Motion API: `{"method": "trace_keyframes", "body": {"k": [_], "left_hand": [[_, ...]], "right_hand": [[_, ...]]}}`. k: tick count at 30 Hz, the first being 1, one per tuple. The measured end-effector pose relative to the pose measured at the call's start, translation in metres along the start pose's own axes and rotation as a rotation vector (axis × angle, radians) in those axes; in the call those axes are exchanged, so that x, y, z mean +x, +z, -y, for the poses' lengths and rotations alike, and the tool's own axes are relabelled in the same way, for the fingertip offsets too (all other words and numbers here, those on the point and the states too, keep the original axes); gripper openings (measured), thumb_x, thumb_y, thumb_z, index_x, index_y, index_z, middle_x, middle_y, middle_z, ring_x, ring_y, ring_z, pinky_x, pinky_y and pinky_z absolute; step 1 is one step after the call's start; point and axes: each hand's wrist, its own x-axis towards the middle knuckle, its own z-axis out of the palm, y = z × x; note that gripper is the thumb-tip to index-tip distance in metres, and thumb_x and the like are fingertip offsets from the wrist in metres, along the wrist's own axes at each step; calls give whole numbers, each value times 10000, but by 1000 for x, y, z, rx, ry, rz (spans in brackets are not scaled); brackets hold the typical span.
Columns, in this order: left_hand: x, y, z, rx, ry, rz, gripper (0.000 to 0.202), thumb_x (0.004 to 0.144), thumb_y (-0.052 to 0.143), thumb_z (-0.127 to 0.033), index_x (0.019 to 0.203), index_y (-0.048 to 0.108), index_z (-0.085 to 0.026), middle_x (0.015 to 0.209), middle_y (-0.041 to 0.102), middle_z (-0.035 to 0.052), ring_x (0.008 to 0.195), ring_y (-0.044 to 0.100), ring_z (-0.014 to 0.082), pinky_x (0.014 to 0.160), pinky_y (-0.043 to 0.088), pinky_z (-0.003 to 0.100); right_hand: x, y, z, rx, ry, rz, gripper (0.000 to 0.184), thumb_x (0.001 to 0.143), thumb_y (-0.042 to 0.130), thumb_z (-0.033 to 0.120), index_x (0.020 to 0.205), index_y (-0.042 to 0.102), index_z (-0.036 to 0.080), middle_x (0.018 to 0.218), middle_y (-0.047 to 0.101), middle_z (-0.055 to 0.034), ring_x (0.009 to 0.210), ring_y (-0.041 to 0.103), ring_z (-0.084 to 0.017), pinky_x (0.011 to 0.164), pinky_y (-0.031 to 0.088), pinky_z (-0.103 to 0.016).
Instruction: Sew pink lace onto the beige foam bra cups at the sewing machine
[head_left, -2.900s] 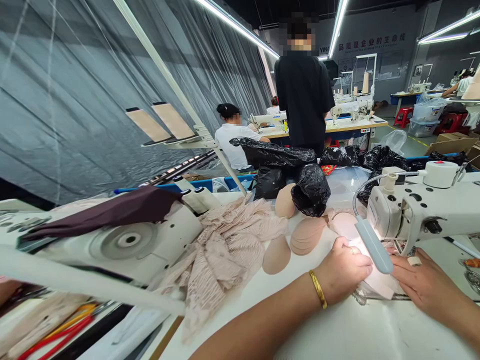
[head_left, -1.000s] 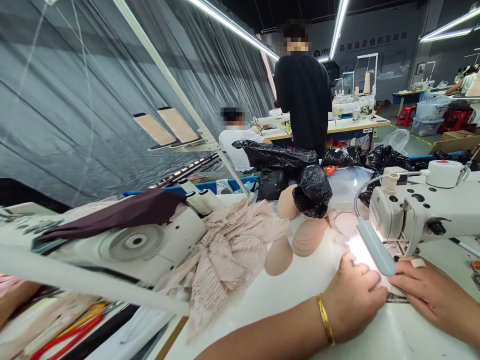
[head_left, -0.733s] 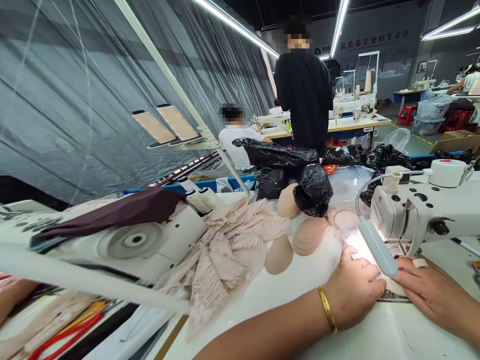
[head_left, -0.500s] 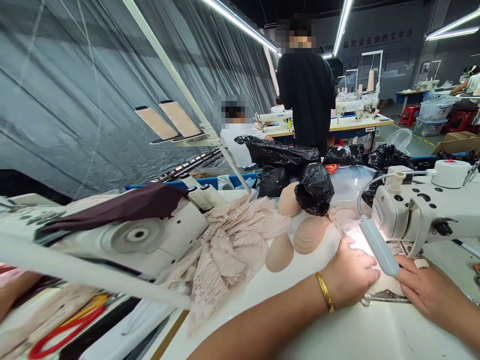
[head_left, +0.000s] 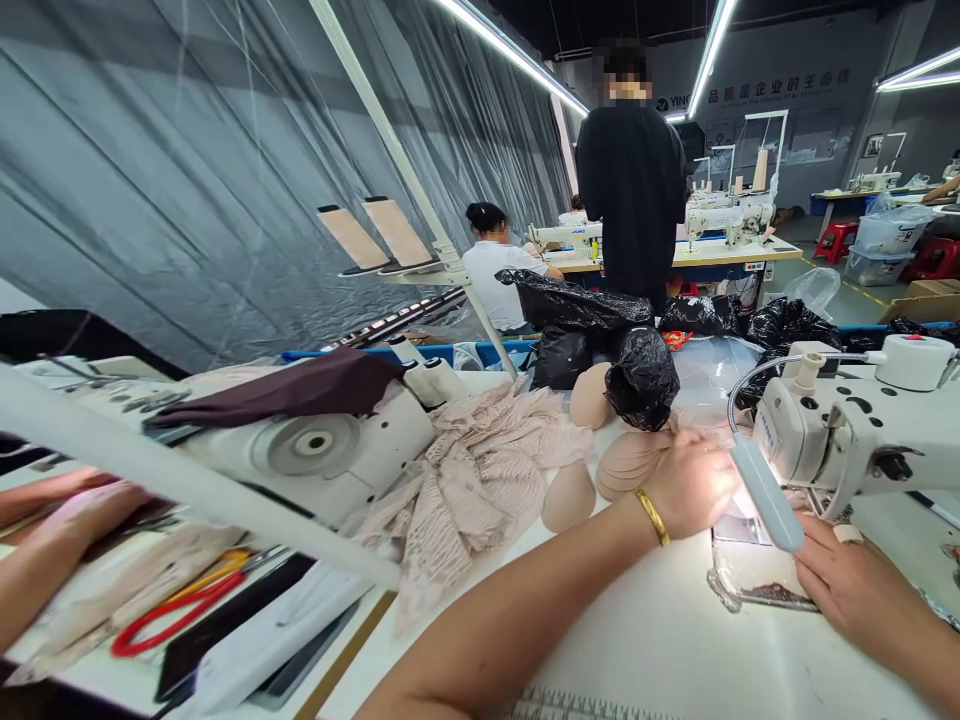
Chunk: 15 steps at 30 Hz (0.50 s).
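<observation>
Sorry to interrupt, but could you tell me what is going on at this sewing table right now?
A person sits at a white sewing machine under its lit grey lamp. The left hand, with a gold bangle on the wrist, reaches out to the stack of beige foam cups. The right hand lies flat on the white table by the needle plate. A heap of pale pink ribbed fabric lies to the left, and black plastic bags sit behind the cups.

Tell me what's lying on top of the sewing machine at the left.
A dark maroon cloth drapes over the left sewing machine, and pale pink fabric shows behind it. Whatever lies under the cloth is hidden.
</observation>
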Motion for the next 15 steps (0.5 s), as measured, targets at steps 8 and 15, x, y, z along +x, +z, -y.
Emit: {"method": "trace_keyframes", "body": {"k": [8,15], "left_hand": [[63,-5,42,-205,-542,-119,155,895,728,-282,797,679,-172,733,659,15,748,640,215,793,453,377],[16,-63,45,-155,-587,-481,212,954,550,-189,746,515,-202,964,662,78,995,617,206,897,500,348]], "right_hand": [[-8,16,-10,9,-18,-6,339,1003,412,140,1173,673,274,1106,745,-66,745,717,-195,567,523,-311],[-8,25,-13,93,45,-54,279,1027,427,231,1207,634,284,1075,733,-80,813,743,-232,589,562,-328]]}}
